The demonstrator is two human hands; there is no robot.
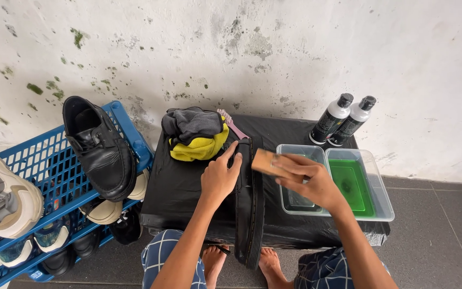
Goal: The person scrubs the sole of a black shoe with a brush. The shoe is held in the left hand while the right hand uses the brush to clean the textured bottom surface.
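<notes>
A black shoe (249,214) lies on its side on the black-covered table (177,187), sole edge facing right. My left hand (219,174) presses on its upper near the toe end. My right hand (308,179) grips a wooden-backed brush (269,162) just to the right of the shoe, over the edge of a clear plastic tub (294,206). A second clear tub (378,206) beside it holds green liquid.
Grey and yellow cloths (196,134) and a pink toothbrush (233,126) lie at the table's back. Two bottles (342,119) stand at the back right against the stained wall. A blue crate (54,176) on the left carries a black shoe (100,147) and several sneakers.
</notes>
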